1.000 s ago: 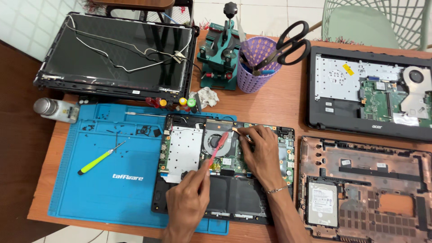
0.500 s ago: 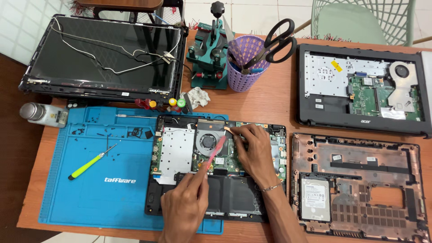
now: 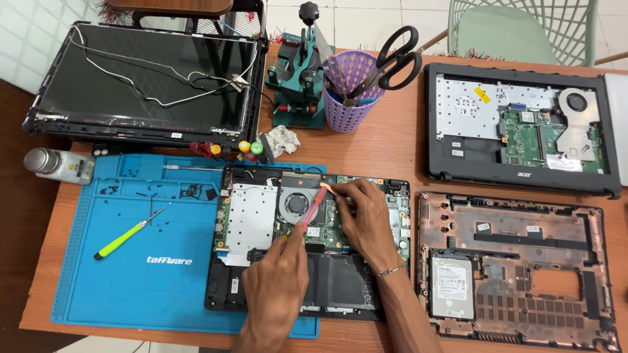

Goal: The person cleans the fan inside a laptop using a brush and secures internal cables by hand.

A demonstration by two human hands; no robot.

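Note:
An opened laptop base (image 3: 242, 287) lies before me with its green board, round fan (image 3: 297, 202) and silver shield plate (image 3: 245, 216) exposed. My left hand (image 3: 278, 284) grips a red-handled tool (image 3: 314, 206) that slants up towards the board beside the fan. My right hand (image 3: 366, 219) rests on the board, its fingertips pinching at a small pale part near the tool's tip. A bracelet sits on my right wrist.
A blue work mat (image 3: 140, 261) holds a yellow-green screwdriver (image 3: 127, 234) and several loose screws. A detached screen (image 3: 144, 82) lies far left, a purple cup with scissors (image 3: 353, 88) at the back, a second opened laptop (image 3: 520, 131) and a bottom cover (image 3: 517, 268) on the right. A small bottle (image 3: 55, 163) lies at the left edge.
My hands have stayed on the board, with the tool shifting only slightly. The head camera has moved, so everything sits a little differently in the view.

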